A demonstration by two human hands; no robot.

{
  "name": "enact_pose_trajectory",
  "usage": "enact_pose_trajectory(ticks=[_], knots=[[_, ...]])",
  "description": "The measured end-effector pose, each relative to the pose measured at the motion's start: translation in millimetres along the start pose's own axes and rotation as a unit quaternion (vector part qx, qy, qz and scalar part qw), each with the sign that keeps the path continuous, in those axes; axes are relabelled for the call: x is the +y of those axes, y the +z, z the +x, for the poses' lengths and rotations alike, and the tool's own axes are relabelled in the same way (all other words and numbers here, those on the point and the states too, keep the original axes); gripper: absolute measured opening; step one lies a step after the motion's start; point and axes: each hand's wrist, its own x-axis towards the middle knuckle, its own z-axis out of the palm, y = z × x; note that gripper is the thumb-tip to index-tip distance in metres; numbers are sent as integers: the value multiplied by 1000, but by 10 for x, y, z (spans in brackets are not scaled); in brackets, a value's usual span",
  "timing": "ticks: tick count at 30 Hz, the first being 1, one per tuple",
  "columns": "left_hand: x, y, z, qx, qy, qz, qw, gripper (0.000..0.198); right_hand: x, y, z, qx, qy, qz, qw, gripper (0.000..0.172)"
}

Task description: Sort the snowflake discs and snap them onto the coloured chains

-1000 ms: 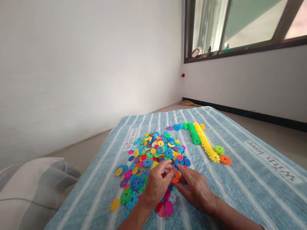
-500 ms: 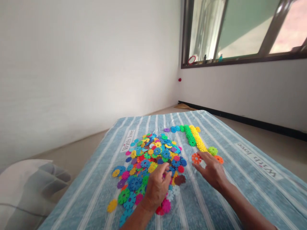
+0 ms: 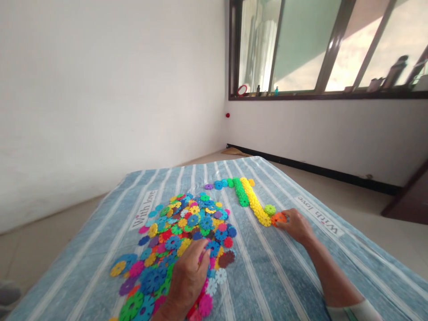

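My right hand reaches to the near end of a row of yellow notched discs. Its fingers pinch an orange notched disc there; whether a second orange disc lies beneath cannot be made out. A lime-green disc lies just beyond. Low over the heap of mixed-colour discs, my left hand is closed, thumb against the curled fingers. What it holds, if anything, is hidden. A row of green discs runs beside the yellow one.
Purple and blue discs lead left from the top of the green row. Everything lies on a blue-and-white striped cloth. A wall and a window with bottles on its sill stand beyond.
My right hand has gone from a loose orange disc to the orange one by the yellow row's near end and pinches there. The view has swung right; my left hand stays closed over the heap.
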Motion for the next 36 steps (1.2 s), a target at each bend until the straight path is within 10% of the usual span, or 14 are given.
enact_pose_trajectory(ticks=[10,21,29,36], knots=[[22,-12,7,10,18,2,1000,20,51,59,13,1,-27,6,1000,52],[9,-7,-5,-9,16,13,1000,19,20,50,-34,4,-30,4,1000,35],[139,-23,-94,-27,11,41,999,21,317,205,3,-3,-56,0,998,62],[204,-28,-132,-54,-24,62,996,19,145,184,-103,165,-96,6,982,59]])
